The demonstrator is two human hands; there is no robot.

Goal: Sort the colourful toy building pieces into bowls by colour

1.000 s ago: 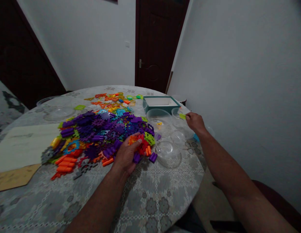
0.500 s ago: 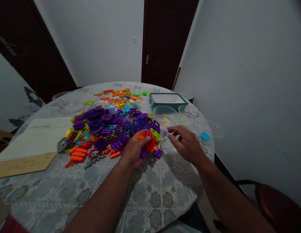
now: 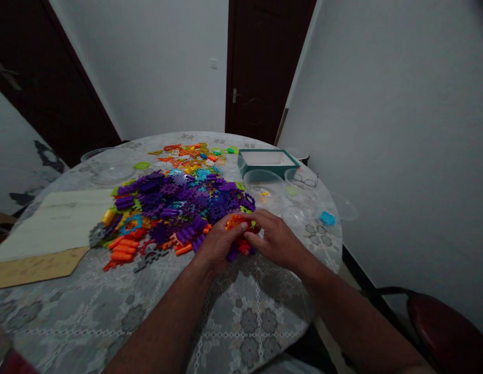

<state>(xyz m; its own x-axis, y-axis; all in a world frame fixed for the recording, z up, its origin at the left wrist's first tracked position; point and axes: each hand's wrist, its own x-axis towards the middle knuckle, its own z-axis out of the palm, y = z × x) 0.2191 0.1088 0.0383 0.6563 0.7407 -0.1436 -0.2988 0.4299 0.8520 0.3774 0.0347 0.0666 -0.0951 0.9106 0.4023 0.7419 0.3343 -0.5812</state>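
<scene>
My left hand [image 3: 216, 241] is closed round a cluster of orange and red plastic building pieces [image 3: 235, 222], just over the front right edge of a big heap. My right hand [image 3: 278, 236] meets it from the right, its thumb and forefinger closed at the cluster's red side; the fingers partly hide what they pinch. A bit of lime green shows between the fingertips. Behind and left of the hands lies the heap of gear-shaped and tube-shaped pieces [image 3: 167, 195], mostly purple. Orange tube pieces [image 3: 123, 252] lie at its front left.
Clear plastic tubs [image 3: 263, 173] stand right of the heap, near a green-rimmed box [image 3: 296, 167]. A blue piece [image 3: 327, 218] lies by the table's right edge, with glasses [image 3: 309, 182] farther back. A pale board [image 3: 57, 218] covers the left side. A dark red chair [image 3: 440, 327] stands at right.
My right hand has come from a tub at the right, where it held a lime piece, back to the cluster in my left hand. The lime piece now lies in the tub. My left hand keeps its hold.
</scene>
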